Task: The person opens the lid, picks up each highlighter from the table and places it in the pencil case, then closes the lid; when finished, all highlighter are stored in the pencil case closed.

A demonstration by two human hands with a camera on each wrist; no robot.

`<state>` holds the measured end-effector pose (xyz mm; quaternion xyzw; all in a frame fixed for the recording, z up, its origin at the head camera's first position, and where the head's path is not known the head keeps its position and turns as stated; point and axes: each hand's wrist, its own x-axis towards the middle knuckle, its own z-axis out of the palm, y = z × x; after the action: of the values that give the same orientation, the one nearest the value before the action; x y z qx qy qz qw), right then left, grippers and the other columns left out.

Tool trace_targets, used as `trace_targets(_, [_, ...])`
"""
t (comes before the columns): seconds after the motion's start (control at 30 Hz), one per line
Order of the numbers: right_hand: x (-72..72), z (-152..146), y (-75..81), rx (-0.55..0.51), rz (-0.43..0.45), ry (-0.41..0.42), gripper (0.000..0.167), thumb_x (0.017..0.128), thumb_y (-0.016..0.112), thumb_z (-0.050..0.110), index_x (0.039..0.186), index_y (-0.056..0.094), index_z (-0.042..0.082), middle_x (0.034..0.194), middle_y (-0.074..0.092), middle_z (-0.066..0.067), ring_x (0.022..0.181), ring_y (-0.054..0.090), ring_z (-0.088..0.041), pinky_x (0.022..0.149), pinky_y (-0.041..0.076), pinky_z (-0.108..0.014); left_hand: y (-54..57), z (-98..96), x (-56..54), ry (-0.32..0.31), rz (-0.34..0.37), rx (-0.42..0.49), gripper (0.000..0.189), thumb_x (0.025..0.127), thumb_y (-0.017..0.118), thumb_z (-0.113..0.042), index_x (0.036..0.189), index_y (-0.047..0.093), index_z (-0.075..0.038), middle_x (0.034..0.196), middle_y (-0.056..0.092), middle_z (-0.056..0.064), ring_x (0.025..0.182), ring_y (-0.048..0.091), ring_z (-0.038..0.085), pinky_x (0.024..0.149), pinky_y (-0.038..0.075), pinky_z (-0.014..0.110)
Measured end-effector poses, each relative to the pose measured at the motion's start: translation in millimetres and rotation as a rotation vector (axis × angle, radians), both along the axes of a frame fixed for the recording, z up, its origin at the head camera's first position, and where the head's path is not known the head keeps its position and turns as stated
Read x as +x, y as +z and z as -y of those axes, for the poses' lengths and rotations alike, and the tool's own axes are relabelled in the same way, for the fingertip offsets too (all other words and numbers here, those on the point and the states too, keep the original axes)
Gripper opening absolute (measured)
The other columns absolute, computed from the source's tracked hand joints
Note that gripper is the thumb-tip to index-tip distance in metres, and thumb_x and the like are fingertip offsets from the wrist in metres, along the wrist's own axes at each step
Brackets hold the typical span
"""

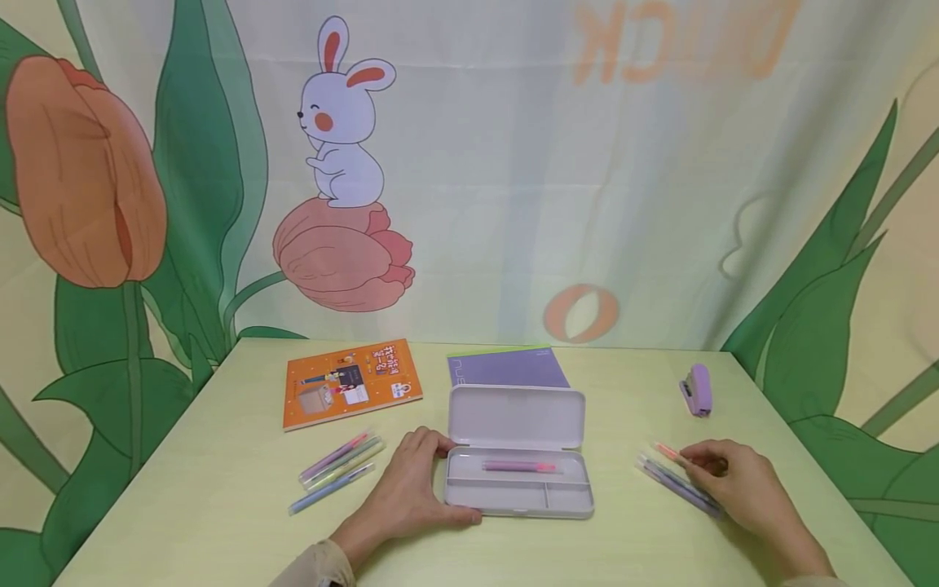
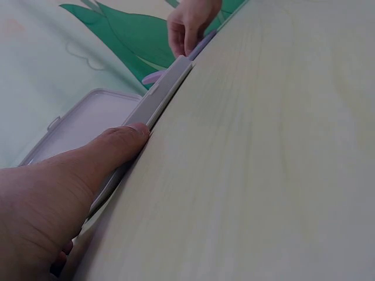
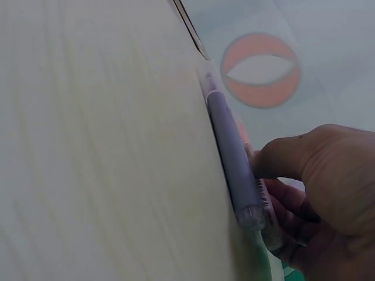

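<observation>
A pale grey pencil case [image 1: 495, 495] stands with its lid raised in the middle of the table. In its long back compartment lies a pink-purple highlighter [image 1: 509, 466]. My left hand [image 1: 407, 493] holds the case at its left end, the thumb [image 2: 120, 143] along the front wall and the fingers by the back-left corner. Off to the right, my right hand [image 1: 744, 481] pinches an orange-tipped highlighter [image 1: 666, 450] between thumb and fingers. Beside that lie purple-grey highlighters [image 1: 678, 485]; one purple highlighter [image 3: 231, 155] shows in front of the fingers in the right wrist view.
Several highlighters [image 1: 333, 470] lie left of my left hand, a blue one [image 1: 330, 489] nearest the front. Behind them is an orange book [image 1: 352, 383]. A purple notebook [image 1: 506, 367] lies behind the case lid, and a purple stapler [image 1: 700, 390] stands at the back right.
</observation>
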<state>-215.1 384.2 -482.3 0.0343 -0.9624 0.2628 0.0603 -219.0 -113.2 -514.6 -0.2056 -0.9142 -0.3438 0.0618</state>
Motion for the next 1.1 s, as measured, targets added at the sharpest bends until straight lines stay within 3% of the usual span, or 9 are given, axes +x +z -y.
trace_targets(0.23, [4.0, 6.5, 5.1, -0.028, -0.024, -0.017, 0.019, 0.105, 0.075, 0.011, 0.124, 0.075, 0.006, 0.105, 0.074, -0.005, 0.095, 0.068, -0.021, 0.069, 0.053, -0.027, 0.4, -0.2, -0.1, -0.002, 0.008, 0.007, 0.098, 0.062, 0.1, -0.075, 0.132, 0.062, -0.018, 0.117, 0.055, -0.011, 0.11, 0.05, 0.011, 0.103, 0.052, 0.04])
trace_targets(0.47, [9.5, 25.9, 15.3, -0.075, -0.161, 0.033, 0.015, 0.103, 0.08, 0.009, 0.117, 0.077, 0.013, 0.099, 0.074, 0.002, 0.086, 0.065, -0.007, 0.071, 0.055, -0.025, 0.5, -0.5, -0.2, -0.004, 0.014, 0.013, 0.098, 0.062, 0.1, -0.074, 0.132, 0.062, -0.017, 0.117, 0.055, -0.01, 0.11, 0.05, 0.011, 0.103, 0.052, 0.04])
trace_targets(0.73, [6.7, 70.3, 29.8, -0.137, -0.279, 0.173, 0.021, 0.099, 0.082, 0.004, 0.111, 0.079, 0.021, 0.097, 0.072, 0.01, 0.084, 0.064, -0.005, 0.073, 0.056, -0.024, -3.6, 0.5, 1.8, -0.001, 0.014, 0.011, 0.098, 0.062, 0.1, -0.074, 0.132, 0.063, -0.017, 0.117, 0.056, -0.011, 0.111, 0.05, 0.011, 0.104, 0.052, 0.04])
trace_targets(1.1, [-5.4, 144.0, 41.1, -0.269, -0.257, 0.369, 0.027, 0.095, 0.085, -0.002, 0.107, 0.082, 0.022, 0.098, 0.073, 0.007, 0.084, 0.066, -0.009, 0.072, 0.057, -0.028, 1.2, 0.1, 0.9, -0.001, 0.011, 0.008, 0.098, 0.062, 0.1, -0.074, 0.131, 0.063, -0.016, 0.117, 0.056, -0.01, 0.111, 0.05, 0.012, 0.104, 0.052, 0.041])
